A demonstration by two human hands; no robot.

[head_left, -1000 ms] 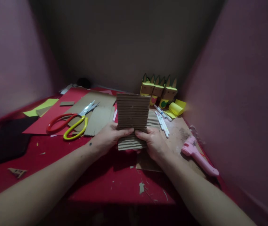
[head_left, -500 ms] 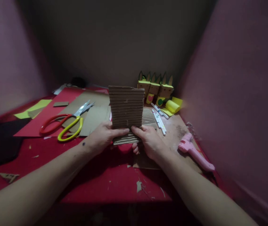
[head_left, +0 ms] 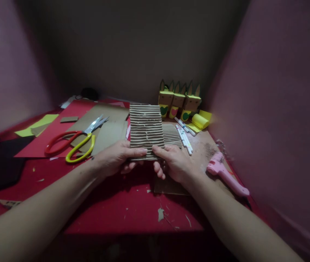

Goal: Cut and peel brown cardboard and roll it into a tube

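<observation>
A ribbed piece of corrugated cardboard (head_left: 145,131) is held tilted above the red table (head_left: 116,207). My left hand (head_left: 113,160) pinches its lower left edge, thumb on top. My right hand (head_left: 173,163) pinches its lower right corner, with the other fingers curled beneath. Another ribbed cardboard piece (head_left: 172,135) lies flat just behind it, partly hidden.
Scissors with red and yellow handles (head_left: 74,142) lie on brown cardboard sheets (head_left: 108,125) at the left. Three small yellow and brown paper figures (head_left: 178,101), a yellow paper roll (head_left: 200,121) and white markers (head_left: 184,135) sit at the back right. A pink glue gun (head_left: 227,176) lies at the right. Paper scraps (head_left: 160,214) dot the front.
The cardboard piece has tipped back from nearly upright to a flatter tilt, its ribbed face now showing. Both hands have stayed on its lower edge.
</observation>
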